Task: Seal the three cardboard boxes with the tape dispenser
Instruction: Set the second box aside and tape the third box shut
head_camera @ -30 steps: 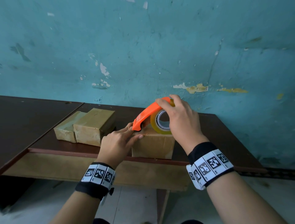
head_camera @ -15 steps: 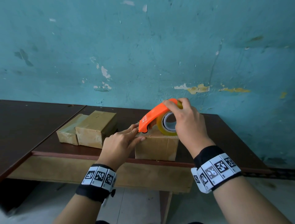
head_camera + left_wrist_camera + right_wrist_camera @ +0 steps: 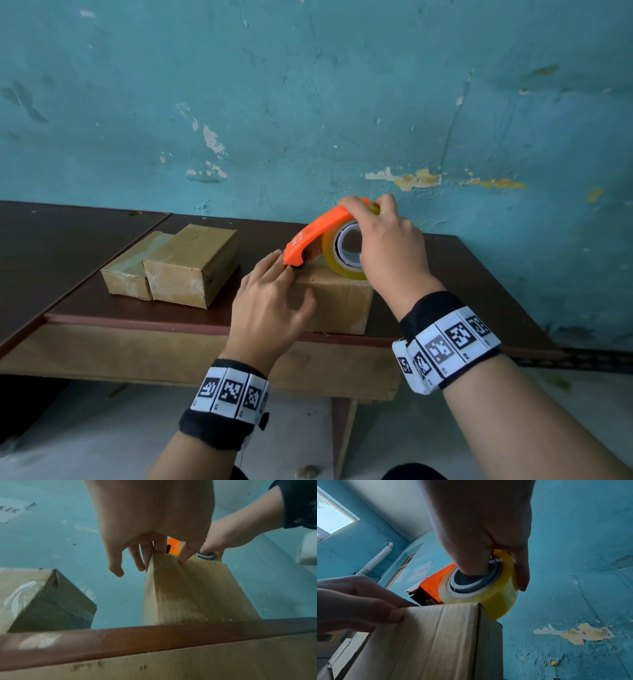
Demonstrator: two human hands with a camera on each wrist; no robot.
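An orange tape dispenser [image 3: 313, 231] with a yellowish clear roll [image 3: 481, 592] sits tilted on top of a small cardboard box [image 3: 337, 305] near the table's front edge. My right hand [image 3: 385, 246] grips the dispenser, thumb in the roll's core, fingers over the top. My left hand [image 3: 270, 301] holds the box's left top corner, fingers on top beside the dispenser's nose, thumb [image 3: 392, 616] on the front face. Two more boxes [image 3: 186, 267] lie side by side at the left, the far left one [image 3: 132, 263] with shiny tape on top.
The dark brown table [image 3: 85, 240] has a reddish front edge [image 3: 154, 638] and stands against a peeling teal wall [image 3: 308, 102]. A second dark tabletop [image 3: 41, 246] adjoins at the left. Bare table lies right of the box and behind it.
The dispenser has slid right along the box top, its nose now at the left edge. My left thumb has moved onto the box's front face.
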